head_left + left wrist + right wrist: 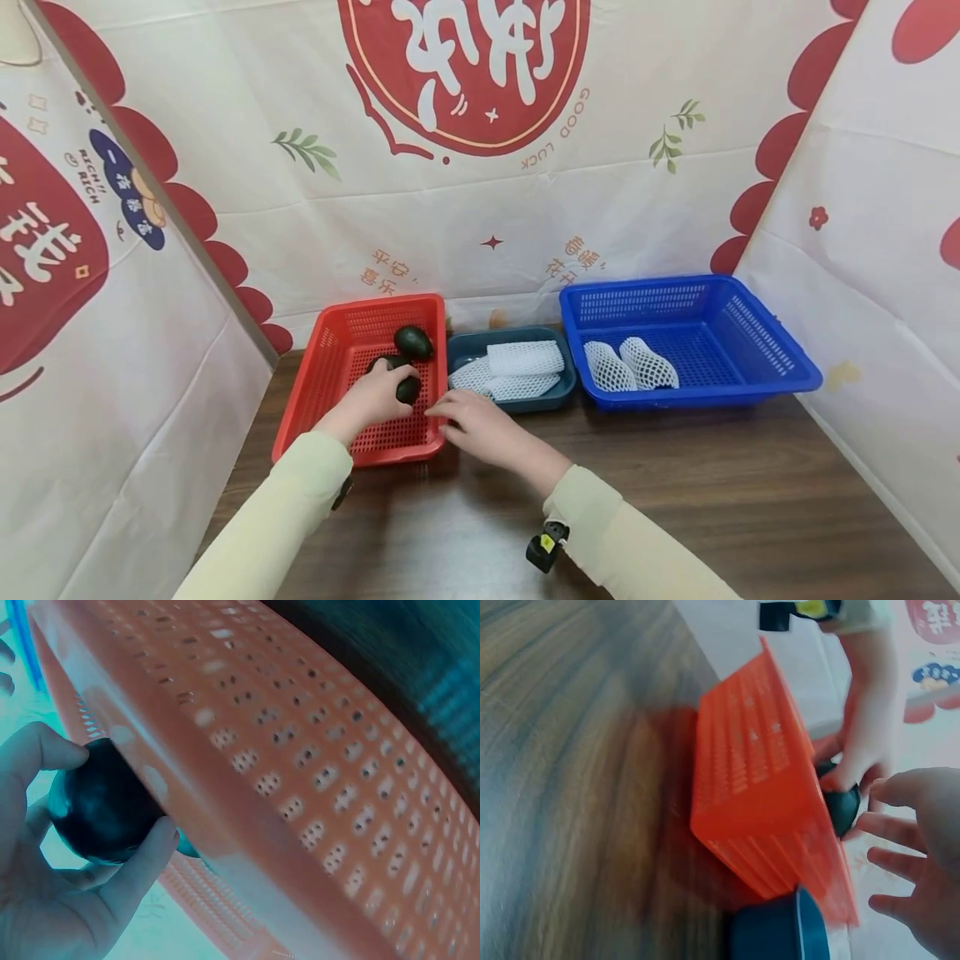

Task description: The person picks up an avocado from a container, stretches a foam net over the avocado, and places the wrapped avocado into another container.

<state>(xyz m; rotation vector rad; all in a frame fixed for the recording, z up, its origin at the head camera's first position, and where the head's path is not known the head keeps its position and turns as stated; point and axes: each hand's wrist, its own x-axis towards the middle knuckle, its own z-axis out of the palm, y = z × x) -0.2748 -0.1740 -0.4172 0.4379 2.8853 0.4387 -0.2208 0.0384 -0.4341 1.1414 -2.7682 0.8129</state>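
Observation:
My left hand (372, 396) is over the red basket (432, 446), its fingers and thumb curled round a dark green avocado (408, 390). In the left wrist view, that avocado (101, 802) shows round and glossy beside the basket's rim. Another avocado (413, 342) lies behind the hand at the basket's far right, and a dark one (390, 361) is partly covered by the fingers. Near the basket's right rim, my right hand (480, 427) holds nothing. Its fingers (896, 864) are spread, facing the avocado in the right wrist view.
Right of the red basket stands a dark teal tray (517, 406) with several white foam net sleeves (525, 358). A larger blue basket (697, 392) at the right holds two white netted pieces (648, 364). Printed cloth walls (465, 200) enclose the wooden table (637, 467).

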